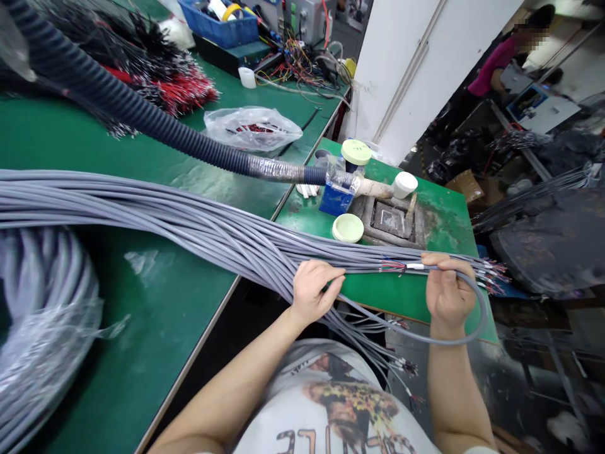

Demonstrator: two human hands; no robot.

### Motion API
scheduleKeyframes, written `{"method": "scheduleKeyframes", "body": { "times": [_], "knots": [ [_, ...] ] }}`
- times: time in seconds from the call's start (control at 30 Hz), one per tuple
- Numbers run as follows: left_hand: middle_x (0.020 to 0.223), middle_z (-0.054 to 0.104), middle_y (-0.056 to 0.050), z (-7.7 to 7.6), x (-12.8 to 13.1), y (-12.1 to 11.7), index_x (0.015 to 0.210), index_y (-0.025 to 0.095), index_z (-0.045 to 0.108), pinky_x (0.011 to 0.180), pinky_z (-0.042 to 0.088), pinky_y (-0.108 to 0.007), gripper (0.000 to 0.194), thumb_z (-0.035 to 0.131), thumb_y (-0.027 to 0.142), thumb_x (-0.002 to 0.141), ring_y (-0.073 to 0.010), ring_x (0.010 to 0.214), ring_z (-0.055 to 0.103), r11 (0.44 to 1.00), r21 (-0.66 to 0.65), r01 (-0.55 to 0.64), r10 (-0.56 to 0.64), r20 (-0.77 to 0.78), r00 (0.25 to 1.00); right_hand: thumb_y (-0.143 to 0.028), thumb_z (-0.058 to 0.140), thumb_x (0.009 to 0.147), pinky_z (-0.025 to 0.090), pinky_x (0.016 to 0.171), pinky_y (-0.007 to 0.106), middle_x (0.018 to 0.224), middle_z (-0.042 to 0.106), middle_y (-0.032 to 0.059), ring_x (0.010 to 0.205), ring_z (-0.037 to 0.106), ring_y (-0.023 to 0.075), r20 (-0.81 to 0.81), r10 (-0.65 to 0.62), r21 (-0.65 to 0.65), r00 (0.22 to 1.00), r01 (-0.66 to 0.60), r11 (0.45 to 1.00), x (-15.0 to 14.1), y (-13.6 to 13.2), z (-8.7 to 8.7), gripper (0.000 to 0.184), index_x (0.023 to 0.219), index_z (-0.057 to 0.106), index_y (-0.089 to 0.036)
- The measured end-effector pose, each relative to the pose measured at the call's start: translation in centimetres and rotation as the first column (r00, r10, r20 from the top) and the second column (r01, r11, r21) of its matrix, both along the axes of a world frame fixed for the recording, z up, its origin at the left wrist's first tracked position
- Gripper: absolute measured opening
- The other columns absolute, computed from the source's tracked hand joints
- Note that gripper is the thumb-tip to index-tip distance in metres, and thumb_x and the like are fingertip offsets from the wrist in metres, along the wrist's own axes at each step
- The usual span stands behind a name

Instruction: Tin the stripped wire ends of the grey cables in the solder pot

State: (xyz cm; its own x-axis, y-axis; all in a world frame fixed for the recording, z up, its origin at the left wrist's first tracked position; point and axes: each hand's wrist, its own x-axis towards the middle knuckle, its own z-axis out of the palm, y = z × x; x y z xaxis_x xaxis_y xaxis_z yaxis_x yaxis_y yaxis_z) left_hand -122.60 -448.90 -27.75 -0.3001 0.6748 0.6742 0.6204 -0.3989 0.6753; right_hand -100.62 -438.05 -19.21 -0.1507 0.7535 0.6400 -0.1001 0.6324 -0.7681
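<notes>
Left hand [316, 290] closed on grey multicore cables [227, 221], right hand [449, 293] gripping them too — stripped colored wires [491, 274] just past its grip, fanned out

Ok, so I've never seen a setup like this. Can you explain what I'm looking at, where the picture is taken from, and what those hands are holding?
There's no machine here. This picture comes from a camera worn on a person's head, looking down at their own hands, so the printed white shirt at the bottom is theirs. Their left hand and right hand both hold a long bundle of grey cables stretched across a green workbench. Toward the right, thin coloured wires stick out of the cable ends, and one cable loops down below the right hand. Farther back lie a ribbed black hose and a clear plastic bag, while a plastic-wrapped coil of grey cable sits at the lower left.
</notes>
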Motion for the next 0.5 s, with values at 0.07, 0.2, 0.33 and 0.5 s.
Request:
{"method": "scheduleKeyframes", "body": {
  "times": [0.07, 0.2, 0.33, 0.5],
  "knots": [
    [0.080, 0.071, -0.003, 0.1, 0.1, 0.0, 0.092, 0.021, 0.068, 0.074, 0.044, -0.033, 0.013, 0.062, 0.018, 0.081, -0.0168, 0.077, 0.063, 1.000, -0.003, -0.001, 0.001, -0.004, 1.000, -0.028, 0.055, 0.085, 0.048, 0.086, 0.048, 0.078, 0.067, 0.0037, 0.077, 0.064, 0.0212, 0.001, -0.059, -0.023, 0.998, 0.059, 0.998, -0.1, -0.4, -0.1, 0.009, 0.083, 0.061, -0.021],
    [0.080, 0.071, -0.002, 0.3, 0.2, 0.1, 0.091, 0.021, 0.068, 0.074, 0.044, -0.033, 0.013, 0.063, 0.017, 0.080, -0.0164, 0.077, 0.062, 1.000, 0.004, -0.013, 0.013, -0.003, 1.000, -0.028, 0.056, 0.084, 0.048, 0.085, 0.044, 0.079, 0.066, 0.0028, 0.076, 0.066, 0.0199, -0.019, -0.220, -0.128, 0.975, 0.216, 0.968, -0.6, -1.1, -0.4, 0.009, 0.084, 0.060, -0.020],
    [0.080, 0.072, -0.002, 0.3, 0.2, 0.3, 0.091, 0.021, 0.068, 0.076, 0.044, -0.033, 0.013, 0.064, 0.017, 0.080, -0.0166, 0.078, 0.063, 1.000, -0.014, -0.026, 0.026, 0.015, 1.000, -0.028, 0.055, 0.085, 0.050, 0.080, 0.037, 0.078, 0.067, 0.0027, 0.076, 0.065, 0.0177, -0.062, -0.267, -0.237, 0.962, 0.246, 0.940, -0.9, -1.6, -0.9, 0.011, 0.087, 0.061, -0.019],
    [0.079, 0.072, -0.003, 0.6, 1.1, 0.2, 0.089, 0.022, 0.071, 0.077, 0.045, -0.034, 0.011, 0.065, 0.020, 0.080, -0.0173, 0.077, 0.061, 0.998, -0.052, 0.040, -0.029, 0.186, 0.982, -0.030, 0.057, 0.085, 0.051, 0.074, 0.033, 0.081, 0.066, 0.0025, 0.076, 0.065, 0.0158, -0.083, -0.288, -0.333, 0.954, 0.246, 0.910, -1.1, -1.8, -1.5, 0.013, 0.085, 0.061, -0.018]
  ]
}}
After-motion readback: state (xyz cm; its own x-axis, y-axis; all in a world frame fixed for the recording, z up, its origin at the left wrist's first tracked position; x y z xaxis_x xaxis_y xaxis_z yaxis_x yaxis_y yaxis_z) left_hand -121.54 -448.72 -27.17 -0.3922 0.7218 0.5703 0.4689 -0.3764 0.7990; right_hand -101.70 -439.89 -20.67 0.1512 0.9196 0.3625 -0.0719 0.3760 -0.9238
